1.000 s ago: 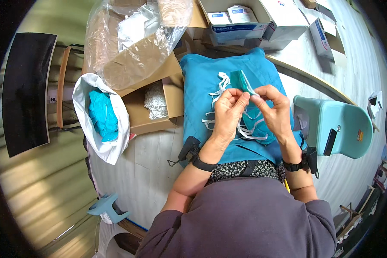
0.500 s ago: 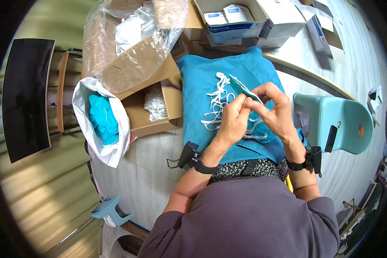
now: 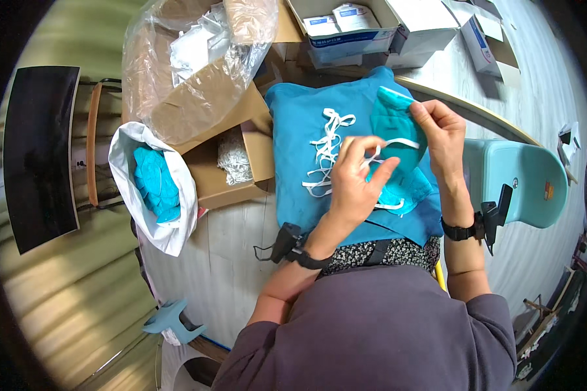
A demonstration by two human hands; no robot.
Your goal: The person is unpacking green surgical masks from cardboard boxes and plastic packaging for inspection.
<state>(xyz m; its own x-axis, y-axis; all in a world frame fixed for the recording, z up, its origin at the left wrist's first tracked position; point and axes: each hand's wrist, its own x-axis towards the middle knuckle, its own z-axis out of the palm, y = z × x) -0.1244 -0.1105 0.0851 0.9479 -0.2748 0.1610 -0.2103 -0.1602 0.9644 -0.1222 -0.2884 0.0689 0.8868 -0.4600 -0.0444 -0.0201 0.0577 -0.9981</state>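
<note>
Two hands work a folded teal fabric face mask (image 3: pixel 398 140) above a teal cloth sheet (image 3: pixel 306 130).

The right hand (image 3: pixel 440 130) pinches the mask's upper edge; the left hand (image 3: pixel 355 179) has its grip closed on a white elastic strap (image 3: pixel 398 143) crossing the mask. Loose white straps (image 3: pixel 326 153) lie on the sheet, beside an open brown cardboard box (image 3: pixel 241 163) on the pale tabletop (image 3: pixel 235 254).
</note>
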